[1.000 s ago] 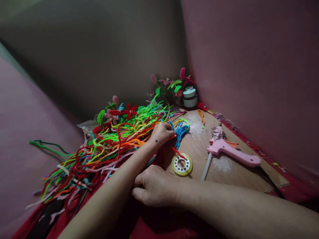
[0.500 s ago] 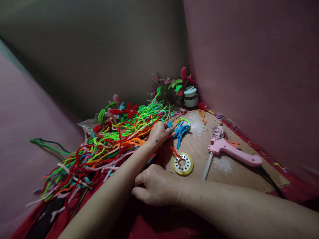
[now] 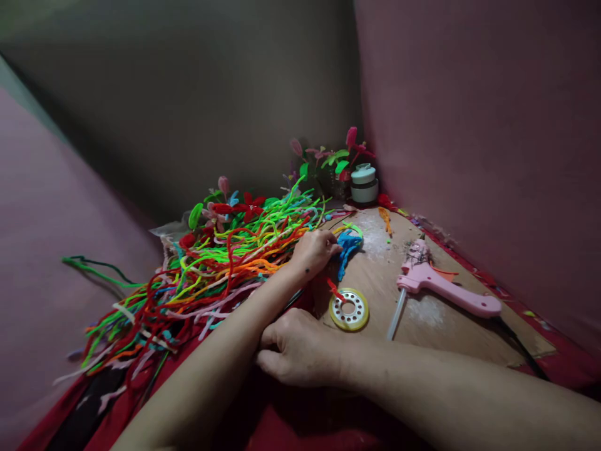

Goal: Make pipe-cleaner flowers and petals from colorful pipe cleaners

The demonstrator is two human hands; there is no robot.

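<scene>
My left hand (image 3: 315,252) reaches over the board with its fingers pinched at the left end of a blue pipe cleaner piece (image 3: 348,252). The fingertips are partly hidden behind the hand. My right hand (image 3: 300,347) is closed close beside my left forearm, thumb against the curled fingers; whatever it may hold is hidden. A big heap of coloured pipe cleaners (image 3: 235,263) lies left of my left hand. Between the hands and the glue gun lies a yellow-rimmed roll of tape (image 3: 363,318), a red pipe cleaner bit (image 3: 334,289) lying across its edge.
A pink glue gun (image 3: 436,285) with a clear glue stick (image 3: 397,314) rests on the wooden board (image 3: 451,338), its black cord (image 3: 521,347) running right. At the back stand a lidded jar (image 3: 364,185) and pipe cleaner flowers (image 3: 335,156). Walls close in behind and at both sides.
My left hand has moved a little to the right, against the blue piece, which now looks more bunched. The view has shifted slightly; my right hand stays closed in about the same place.
</scene>
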